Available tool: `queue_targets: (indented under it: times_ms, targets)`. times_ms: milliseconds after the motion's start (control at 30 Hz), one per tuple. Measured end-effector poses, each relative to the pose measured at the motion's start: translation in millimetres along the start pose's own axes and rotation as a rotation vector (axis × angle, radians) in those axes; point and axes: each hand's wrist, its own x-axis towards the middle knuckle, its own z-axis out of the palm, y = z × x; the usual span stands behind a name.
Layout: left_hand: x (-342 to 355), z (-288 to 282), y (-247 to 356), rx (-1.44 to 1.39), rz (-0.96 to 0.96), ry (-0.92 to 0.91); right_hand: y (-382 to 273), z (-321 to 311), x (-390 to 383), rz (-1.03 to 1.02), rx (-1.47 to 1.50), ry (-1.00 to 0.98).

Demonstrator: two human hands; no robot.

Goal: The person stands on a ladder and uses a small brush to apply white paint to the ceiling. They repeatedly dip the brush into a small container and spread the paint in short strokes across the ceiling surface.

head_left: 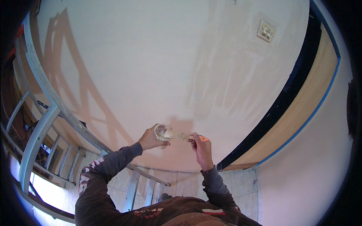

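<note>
Dark sweatshirt: a dark brown long-sleeved garment with grey cuffs and white and red print point(181, 205) fills the lower edge, the wearer's arms reaching forward from it.
Left arm: bent at the elbow, forearm slanting up and right; the left hand point(149, 138) is clamped around the side of the cup, thumb along its near side.
Right arm: forearm rising steeply, wrist leaning slightly left; the right hand point(203, 150) is closed on the tool, fingertips pinching its handle.
Cup: round, whitish, translucent container point(162, 138), in the left hand, held up before the wall.
Tool: pale, flat implement with an orange handle end point(204, 139), lying nearly level between the hands; its far end overlaps the cup's mouth, contact unclear.
Ladder: grey metal frame with rungs point(34, 147), at left.
Floor: pale square tiles point(186, 182), below.
Panel: light wood strip edged in black and blue point(298, 109), at right.
Wall: pale painted surface with darker streaks point(151, 75), bearing a cream square switch point(266, 31).
</note>
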Motion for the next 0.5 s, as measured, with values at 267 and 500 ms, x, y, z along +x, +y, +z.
queue_targets:
  times_ms: [267, 500]
  targets:
    - [-2.0, -0.4, 0.4, -0.011, -0.007, 0.008, -3.6, 4.3, -0.5, 0.041, 0.046, 0.045]
    - [-3.2, -2.9, 1.6, 0.021, -0.035, 0.019, -12.5, 1.1, 14.2, 0.087, 0.220, 0.069]
